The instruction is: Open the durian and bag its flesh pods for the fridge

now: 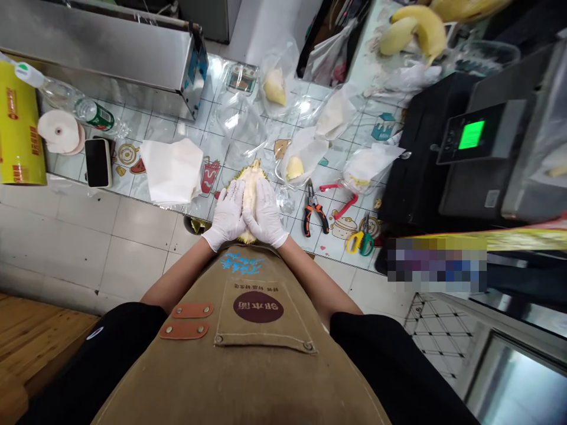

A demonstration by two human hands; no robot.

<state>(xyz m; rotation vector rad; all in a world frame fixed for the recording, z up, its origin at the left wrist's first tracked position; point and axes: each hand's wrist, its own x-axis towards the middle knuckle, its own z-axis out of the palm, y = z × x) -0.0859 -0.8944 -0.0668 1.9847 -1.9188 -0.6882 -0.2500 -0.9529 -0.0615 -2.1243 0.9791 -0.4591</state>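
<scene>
An opened durian [251, 184] rests at the table's near edge, its pale inside facing up and its spiny yellow-green rind showing around the sides. Both hands wear white gloves. My left hand [227, 211] presses along the durian's left side, fingers together and pointing away from me. On the other side my right hand [266, 213] grips it the same way, its thumb lying across the pale middle. The palms hide much of the rind. Just beyond is a clear plastic container [241, 124]. A yellow durian piece [295, 168] lies on white paper to the right.
Pliers [314, 212], a red tool [345, 200] and scissors [362, 239] lie to the right. Left are white paper sheets [172, 171], a phone [98, 162] and a bottle [95, 112]. A scale [481, 139] stands far right, a metal box [110, 53] back left.
</scene>
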